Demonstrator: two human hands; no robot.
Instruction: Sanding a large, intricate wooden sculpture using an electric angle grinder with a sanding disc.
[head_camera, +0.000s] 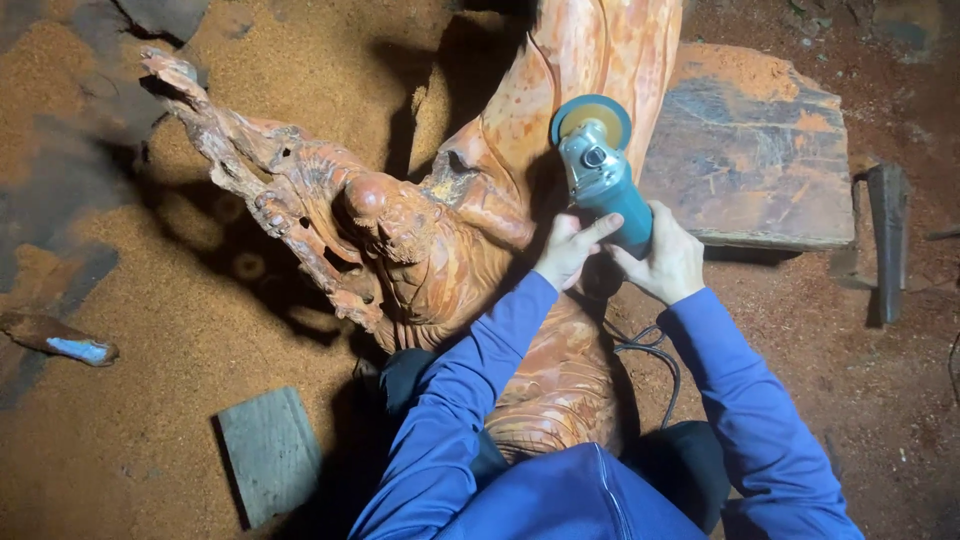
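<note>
Both hands grip a teal angle grinder (604, 180) over a large reddish-orange wood carving (450, 240) that lies across a floor (150, 400) covered in orange sawdust. The left hand (568, 250) is wrapped round the near side of the grinder's body, its fingers (600, 230) closed on the casing with the forefinger stretched along it; the right hand (668, 262) clasps the rear of the body from the other side, fingers curled tight around it. Both arms wear blue sleeves (470, 400). The grinder's grey metal head points away from the person, and its round yellowish sanding disc (592, 118) sits against the smooth, streaked upper part of the carving. The carving shows a bald, bearded figure, its head just left of the hands, with a gnarled, branch-like arm reaching to the upper left. A black power cord (650, 352) loops on the floor just below the right hand, beside the lower, ribbed part of the carving. To the right of the grinder lies a rough flat wooden slab (750, 150), dusted orange on top. Farther right a dark metal tool (888, 235) lies on the floor. A small grey wooden block (268, 450) rests at lower left, and a dark stick with a pale blue tip (60, 340) lies at the far left edge
</note>
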